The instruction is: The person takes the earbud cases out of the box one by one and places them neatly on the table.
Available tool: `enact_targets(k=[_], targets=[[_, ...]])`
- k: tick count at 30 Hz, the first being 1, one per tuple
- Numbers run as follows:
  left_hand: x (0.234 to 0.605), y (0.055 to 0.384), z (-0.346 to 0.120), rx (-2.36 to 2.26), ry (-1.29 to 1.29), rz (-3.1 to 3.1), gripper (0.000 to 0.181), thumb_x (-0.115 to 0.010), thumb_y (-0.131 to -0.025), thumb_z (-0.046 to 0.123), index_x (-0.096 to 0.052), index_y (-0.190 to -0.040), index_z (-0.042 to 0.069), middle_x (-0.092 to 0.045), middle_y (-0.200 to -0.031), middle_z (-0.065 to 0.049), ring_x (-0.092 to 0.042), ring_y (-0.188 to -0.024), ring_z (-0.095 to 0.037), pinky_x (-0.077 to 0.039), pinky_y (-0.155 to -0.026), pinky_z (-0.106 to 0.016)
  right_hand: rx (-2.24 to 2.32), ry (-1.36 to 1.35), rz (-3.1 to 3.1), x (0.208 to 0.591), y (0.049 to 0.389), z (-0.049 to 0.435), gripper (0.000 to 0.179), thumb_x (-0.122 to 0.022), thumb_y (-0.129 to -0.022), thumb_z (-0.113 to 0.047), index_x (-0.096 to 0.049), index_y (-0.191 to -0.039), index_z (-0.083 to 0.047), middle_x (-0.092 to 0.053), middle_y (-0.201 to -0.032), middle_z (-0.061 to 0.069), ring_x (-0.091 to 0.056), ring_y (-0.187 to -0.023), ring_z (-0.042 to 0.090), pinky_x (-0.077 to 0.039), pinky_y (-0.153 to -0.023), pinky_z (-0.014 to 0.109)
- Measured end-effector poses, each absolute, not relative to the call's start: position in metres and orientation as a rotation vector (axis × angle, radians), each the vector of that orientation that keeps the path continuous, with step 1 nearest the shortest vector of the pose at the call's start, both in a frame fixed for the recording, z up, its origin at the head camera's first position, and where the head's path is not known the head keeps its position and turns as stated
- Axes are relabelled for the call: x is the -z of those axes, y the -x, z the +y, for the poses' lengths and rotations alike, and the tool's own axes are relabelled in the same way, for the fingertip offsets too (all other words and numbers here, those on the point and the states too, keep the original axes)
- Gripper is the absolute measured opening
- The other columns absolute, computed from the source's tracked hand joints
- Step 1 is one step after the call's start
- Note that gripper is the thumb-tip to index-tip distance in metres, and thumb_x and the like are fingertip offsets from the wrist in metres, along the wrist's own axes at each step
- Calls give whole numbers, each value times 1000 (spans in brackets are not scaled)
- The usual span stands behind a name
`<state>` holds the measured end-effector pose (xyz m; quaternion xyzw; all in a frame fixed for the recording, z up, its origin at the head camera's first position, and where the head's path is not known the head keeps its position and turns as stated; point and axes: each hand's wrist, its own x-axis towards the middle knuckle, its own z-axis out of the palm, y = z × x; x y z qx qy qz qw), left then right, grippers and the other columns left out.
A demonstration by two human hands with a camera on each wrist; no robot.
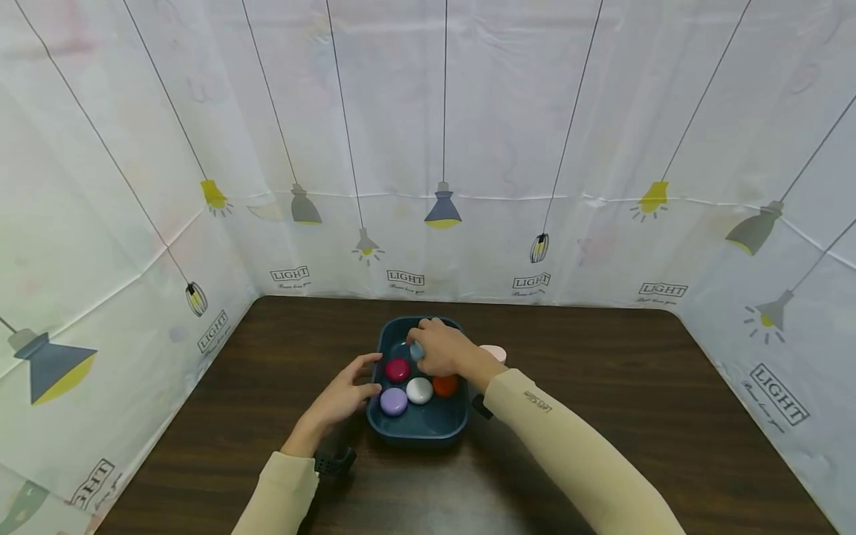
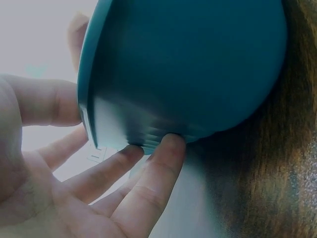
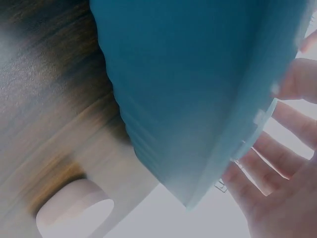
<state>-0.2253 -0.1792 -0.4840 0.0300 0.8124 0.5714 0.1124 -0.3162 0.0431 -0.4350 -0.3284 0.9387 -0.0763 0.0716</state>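
A dark blue rectangular bin [image 1: 417,429] with rounded corners stands on the table. My left hand [image 1: 344,397] grips its left side, thumb and a finger at the rim, other fingers against the outer wall [image 2: 198,64]. Over the bin's far part, my right hand [image 1: 441,348] reaches in and pinches a light blue round piece [image 1: 417,351], partly covered by the fingers. Glossy discs lie in the bin: crimson [image 1: 397,370], white [image 1: 419,390], lilac [image 1: 393,402] and orange-red [image 1: 445,385]. The bin wall hides the right fingertips in the right wrist view.
A pale pink thick disc [image 3: 74,210] lies on the table just right of the bin, partly behind the right forearm in the head view. The dark wood table [image 1: 602,386] meets a white sheet [image 1: 468,253] printed with lamps at the back and sides.
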Motion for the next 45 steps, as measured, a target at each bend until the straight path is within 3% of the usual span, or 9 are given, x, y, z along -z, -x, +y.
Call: enact_targets(k=[11,19,26,45], targets=[[484,225,-178,-1698,-87,2396,55,-59,-100,11,-44,-152,17,-44,-150,-20,-54,-124,-38,-52,-93,-58,262,1034,2864,424,303,54,41,-70,-90,-24,-65,-130,-16,-57,-126,8,-50,-111,25,-53,-92,41],[485,227,-178,-1664,-76,2406,54,-58,-101,15,-44,-153,20,-43,-150,-17,-53,-124,-36,-53,-95,-53,268,1074,2889,419,291,65,41,-70,-90,-21,-66,-130,-12,-59,-126,10,-51,-112,27,-52,-94,42],[483,225,-178,-1658,-95,2414,54,-58,-101,14,-43,-153,17,-43,-150,-20,-53,-125,-38,-53,-94,-54,269,1082,2900,421,285,76,40,-69,-89,-21,-67,-127,-12,-59,-122,9,-51,-108,25,-53,-89,39],[484,225,-177,-1698,-71,2383,54,-58,-101,13,-44,-153,18,-42,-152,-18,-53,-126,-37,-51,-98,-56,311,934,2960,415,287,109,36,-69,-88,-18,-67,-124,-13,-58,-123,9,-50,-108,27,-53,-89,42]])
